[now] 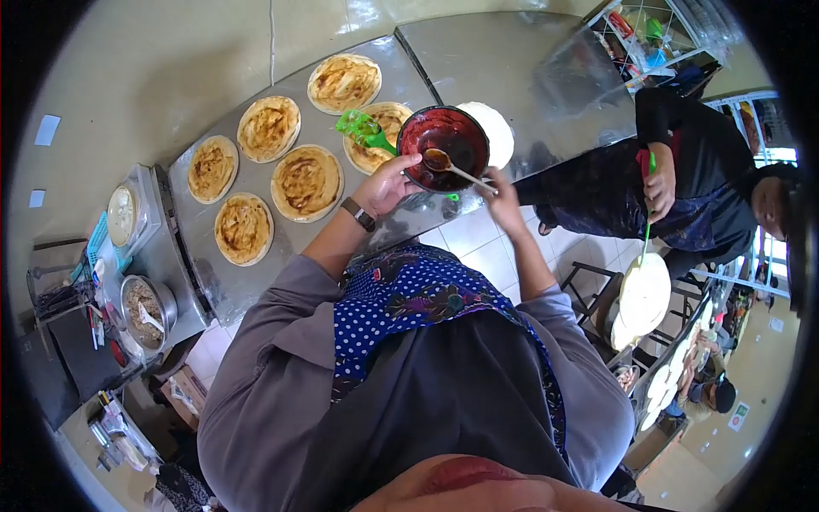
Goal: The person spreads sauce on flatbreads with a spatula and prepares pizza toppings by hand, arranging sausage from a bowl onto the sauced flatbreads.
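Observation:
My left hand [386,185], with a dark watch at the wrist, grips a black bowl [411,130] by its near left side. Dark red-brown sauce coats the inside of the bowl. In my right hand [503,203] is the handle of a wooden spoon [465,175], its head inside the bowl. A green spatula [360,128] sticks out left of the bowl, its handle passing behind it. Beneath the bowl, a sauce-smeared round flatbread [388,115] and a plain white dough round [490,128] are partly covered.
Several sauce-streaked flatbreads [307,183] lie on the metal table [503,51]. A metal bowl of filling [141,303] stands at the left. On the right, a person [674,188] holds a green-handled tool [648,218] at a pale dough round [646,294]. Shelves [657,43] are beyond.

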Action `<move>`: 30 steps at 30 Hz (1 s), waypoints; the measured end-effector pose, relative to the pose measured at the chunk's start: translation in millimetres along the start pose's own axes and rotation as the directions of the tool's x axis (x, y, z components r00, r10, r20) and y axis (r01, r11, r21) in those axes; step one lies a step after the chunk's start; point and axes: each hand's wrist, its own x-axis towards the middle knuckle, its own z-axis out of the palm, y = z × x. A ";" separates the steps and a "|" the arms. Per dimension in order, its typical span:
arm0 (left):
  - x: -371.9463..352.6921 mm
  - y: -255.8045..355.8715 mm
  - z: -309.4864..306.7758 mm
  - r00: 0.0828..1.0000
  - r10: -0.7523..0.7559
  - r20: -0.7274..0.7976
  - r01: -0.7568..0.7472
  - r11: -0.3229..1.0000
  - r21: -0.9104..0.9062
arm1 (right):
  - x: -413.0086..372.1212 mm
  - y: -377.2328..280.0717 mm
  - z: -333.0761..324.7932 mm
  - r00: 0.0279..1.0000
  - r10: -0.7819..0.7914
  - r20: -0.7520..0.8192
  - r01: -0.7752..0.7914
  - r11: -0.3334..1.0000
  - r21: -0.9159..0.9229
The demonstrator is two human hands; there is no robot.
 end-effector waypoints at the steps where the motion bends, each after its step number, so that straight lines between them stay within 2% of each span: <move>1: -5.3 1.0 1.4 1.000 0.002 0.007 -0.002 1.000 0.010 | -9.8 -17.4 16.0 0.998 0.017 0.061 -0.023 0.994 0.104; 2: -10.3 -0.1 -0.3 1.000 0.002 0.008 -0.003 1.000 0.012 | -9.1 -4.9 32.3 0.984 -0.144 0.102 0.145 0.989 -0.001; 3: -14.6 -3.3 -4.5 1.000 -0.025 0.006 0.025 1.000 0.011 | -9.4 -8.0 44.6 0.976 -0.047 0.213 0.033 0.997 0.068; 6: -30.1 -7.8 -10.0 0.996 -0.086 0.024 0.087 0.996 -0.008 | -7.2 1.9 80.5 0.961 -0.057 0.270 0.022 0.991 0.131; 9: -43.5 -9.7 -20.2 0.998 -0.061 -0.011 0.062 0.997 0.047 | -13.5 -5.9 106.3 0.968 -0.108 0.225 0.073 0.984 0.161; 12: -68.2 -0.1 -9.4 0.997 -0.056 -0.057 0.061 0.994 0.087 | -18.8 -12.5 122.2 0.952 -0.186 0.244 0.125 0.961 0.246; 13: -73.2 1.0 -5.3 0.997 -0.044 -0.063 0.047 0.998 0.047 | -20.9 -13.6 126.8 0.955 -0.183 0.233 0.125 0.961 0.245; 15: -77.1 -0.9 -7.6 0.997 -0.041 -0.064 0.044 0.998 0.035 | -24.3 -10.8 133.6 0.952 -0.027 0.304 -0.048 0.971 0.236; 16: -79.1 -1.5 -8.2 0.997 -0.031 -0.073 0.032 0.999 0.018 | -26.4 -7.1 133.1 0.955 -0.024 0.296 -0.049 0.970 0.236; 18: -85.8 0.0 -5.6 0.997 -0.040 -0.064 0.041 0.999 0.025 | -30.4 5.3 128.0 0.984 -0.164 0.069 0.159 0.984 0.078; 19: -89.0 1.5 -4.3 0.997 -0.041 -0.062 0.043 0.999 0.027 | -25.9 17.4 121.7 0.977 -0.213 -0.005 0.212 0.971 0.110; 21: -95.3 3.1 -7.3 0.997 -0.044 -0.069 0.045 0.999 0.009 | -18.2 56.5 109.5 0.997 0.018 -0.070 0.005 0.948 0.317; 22: -98.9 4.9 -10.1 0.996 -0.044 -0.078 0.043 0.999 -0.010 | -23.8 53.4 93.2 0.974 0.218 -0.061 -0.182 0.916 0.359; 23: -102.3 5.3 -17.3 0.995 -0.034 -0.093 0.033 0.999 -0.014 | -31.0 49.0 75.8 0.937 0.348 -0.024 -0.316 0.877 0.362; 24: -106.3 3.3 -28.8 0.992 -0.034 -0.121 0.033 0.999 -0.011 | -36.4 56.3 68.0 0.938 0.346 -0.016 -0.307 0.850 0.428; 28: -126.0 -5.1 -71.2 0.973 -0.047 -0.227 0.031 0.997 -0.075 | -53.7 79.4 41.7 0.916 0.391 -0.083 -0.360 0.897 0.258; 30: -139.3 -1.4 -71.9 0.968 -0.009 -0.251 -0.018 0.994 -0.105 | -56.2 91.1 36.5 0.954 0.165 -0.252 -0.197 0.975 -0.105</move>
